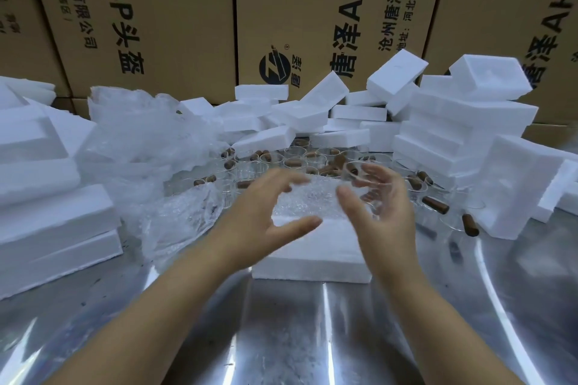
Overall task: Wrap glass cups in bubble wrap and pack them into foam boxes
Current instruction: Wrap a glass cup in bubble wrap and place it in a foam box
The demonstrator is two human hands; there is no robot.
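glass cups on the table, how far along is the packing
Done: closed-looking foam boxes stacked at right, contents unseen. In hand: the right hand holds a glass cup over bubble wrap on a foam box; the left hand is open. Left: many unwrapped cups behind.

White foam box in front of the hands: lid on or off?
Off. The white foam box lies open-topped, with clear bubble wrap lying in its top.

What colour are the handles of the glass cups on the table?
The handles are brown, like wood; the cups themselves are clear. The head view shows this.
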